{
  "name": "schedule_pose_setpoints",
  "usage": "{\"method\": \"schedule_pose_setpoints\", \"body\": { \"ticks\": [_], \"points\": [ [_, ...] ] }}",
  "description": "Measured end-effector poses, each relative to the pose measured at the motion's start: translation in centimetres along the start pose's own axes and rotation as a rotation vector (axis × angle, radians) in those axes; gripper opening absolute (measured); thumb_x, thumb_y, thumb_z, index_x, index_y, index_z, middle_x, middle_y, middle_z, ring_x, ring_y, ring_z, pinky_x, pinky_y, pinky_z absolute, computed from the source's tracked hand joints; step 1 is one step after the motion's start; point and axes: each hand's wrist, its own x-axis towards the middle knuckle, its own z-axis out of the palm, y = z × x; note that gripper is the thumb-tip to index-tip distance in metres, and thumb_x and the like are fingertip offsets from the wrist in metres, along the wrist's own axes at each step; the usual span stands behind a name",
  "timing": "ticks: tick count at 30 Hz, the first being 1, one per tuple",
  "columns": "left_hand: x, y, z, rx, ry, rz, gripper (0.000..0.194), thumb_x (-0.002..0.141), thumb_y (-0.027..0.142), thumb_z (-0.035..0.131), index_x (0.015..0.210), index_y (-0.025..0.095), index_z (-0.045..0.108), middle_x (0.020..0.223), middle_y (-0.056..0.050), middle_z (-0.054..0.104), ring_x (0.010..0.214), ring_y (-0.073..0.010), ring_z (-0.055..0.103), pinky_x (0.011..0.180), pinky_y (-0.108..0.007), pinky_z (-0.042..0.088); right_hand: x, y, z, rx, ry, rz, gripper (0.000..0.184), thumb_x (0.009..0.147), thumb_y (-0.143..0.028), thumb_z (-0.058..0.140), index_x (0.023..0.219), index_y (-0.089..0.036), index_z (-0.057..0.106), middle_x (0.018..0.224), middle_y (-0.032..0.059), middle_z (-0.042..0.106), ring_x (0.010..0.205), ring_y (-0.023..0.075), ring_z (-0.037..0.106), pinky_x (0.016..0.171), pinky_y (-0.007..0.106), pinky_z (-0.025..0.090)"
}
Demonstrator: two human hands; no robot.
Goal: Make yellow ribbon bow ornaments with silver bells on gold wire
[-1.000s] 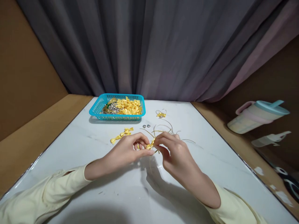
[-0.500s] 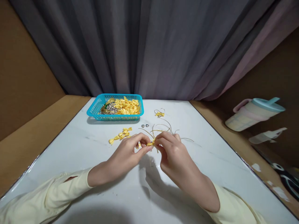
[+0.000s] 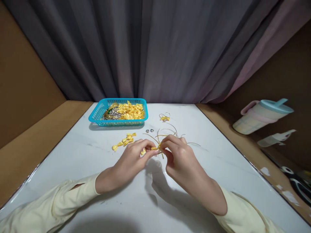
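Note:
Between my fingertips, just above the white table, is a small yellow ribbon bow [image 3: 154, 148]. My left hand [image 3: 134, 156] pinches its left end between thumb and forefinger. At the bow's right side, the fingers of my right hand [image 3: 181, 157] press together on it and on a thin gold cord [image 3: 151, 136]; the exact grip is partly hidden. Cord ends stick out above and below those fingertips, and more loose gold strands [image 3: 194, 143] lie beyond the right hand. Several yellow bows [image 3: 125, 141] lie left of the hands, one partly behind the left fingers. Two small silvery gems [image 3: 149, 130] rest behind them.
A blue basket [image 3: 93, 117] at the back left holds yellow bows, silvery pieces and bundled gold cord. A bow with looped cord [image 3: 165, 118] lies at the back. On the right ledge are a lidded tumbler [image 3: 259, 117], a small dropper bottle [image 3: 274, 139] and scissors [image 3: 300, 189].
The view has shifted slightly. Both hands keep their pinch on the bow, and the left fingertips have closed in a little nearer the right ones, covering more of it.

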Motion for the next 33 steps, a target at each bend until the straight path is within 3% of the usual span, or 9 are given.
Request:
{"method": "schedule_pose_setpoints", "body": {
  "ticks": [5,15,18,22,25,28,33],
  "points": [
    [0.2,0.4,-0.4,-0.087,-0.066,-0.066,0.013,0.086,0.027,0.054,0.077,0.018,0.059,0.072,0.003,0.061,0.070,-0.0134,0.055,0.061,-0.022,0.040,-0.1,0.2,0.1,-0.029,-0.037,0.007,0.030,0.056,0.010,0.037,0.069,-0.013,0.051,0.078,0.0065,0.054,0.070,0.0179,0.047,0.067,0.030,0.033],
    [0.0,0.0,0.7,0.058,0.030,0.064,0.011,0.087,0.020,0.051,0.080,0.018,0.058,0.078,-0.001,0.063,0.072,-0.0144,0.056,0.068,-0.025,0.042,-0.3,0.3,0.3,-0.077,-0.060,0.020,0.031,0.057,0.009,0.037,0.071,-0.014,0.052,0.078,0.0069,0.053,0.069,0.0187,0.047,0.068,0.033,0.038],
    [0.0,0.0,0.6,0.063,0.025,0.083,0.012,0.088,0.021,0.050,0.079,0.018,0.057,0.078,0.000,0.063,0.072,-0.0142,0.056,0.068,-0.024,0.042,0.0,0.3,-0.2,-0.029,-0.072,0.050,0.030,0.059,0.010,0.039,0.072,-0.013,0.055,0.089,0.0093,0.055,0.073,0.0196,0.051,0.066,0.033,0.040],
    [0.1,0.1,0.2,0.066,-0.008,0.111,0.012,0.088,0.020,0.050,0.079,0.018,0.058,0.078,0.000,0.062,0.074,-0.0138,0.056,0.069,-0.024,0.041,0.7,0.7,-1.3,0.139,-0.096,0.101,0.025,0.064,0.008,0.047,0.069,-0.013,0.059,0.111,0.0134,0.053,0.091,0.0231,0.058,0.070,0.033,0.044],
    [0.2,0.2,-0.4,0.062,-0.048,0.132,0.012,0.088,0.020,0.050,0.080,0.018,0.059,0.078,0.000,0.063,0.073,-0.0132,0.055,0.068,-0.024,0.040,1.4,1.1,-2.1,0.266,-0.182,0.141,0.020,0.070,0.003,0.052,0.067,-0.015,0.060,0.095,0.0082,0.062,0.086,0.0201,0.060,0.072,0.032,0.044],
    [0.3,0.5,-1.2,0.024,-0.100,0.109,0.013,0.089,0.023,0.050,0.081,0.018,0.060,0.080,0.001,0.063,0.071,-0.0126,0.055,0.064,-0.023,0.040,2.0,1.6,-2.5,0.465,-0.288,0.229,0.012,0.074,-0.005,0.057,0.071,-0.016,0.055,0.076,0.0029,0.062,0.073,0.0159,0.059,0.067,0.030,0.045],
    [0.5,1.2,-2.3,-0.056,-0.194,0.039,0.016,0.088,0.026,0.050,0.079,0.018,0.061,0.077,0.001,0.063,0.067,-0.0119,0.054,0.056,-0.021,0.037,2.6,2.5,-2.8,0.837,-0.421,0.329,0.027,0.067,-0.007,0.064,0.086,-0.018,0.048,0.076,-0.0015,0.057,0.068,0.0117,0.058,0.060,0.025,0.046]
  ]
}}
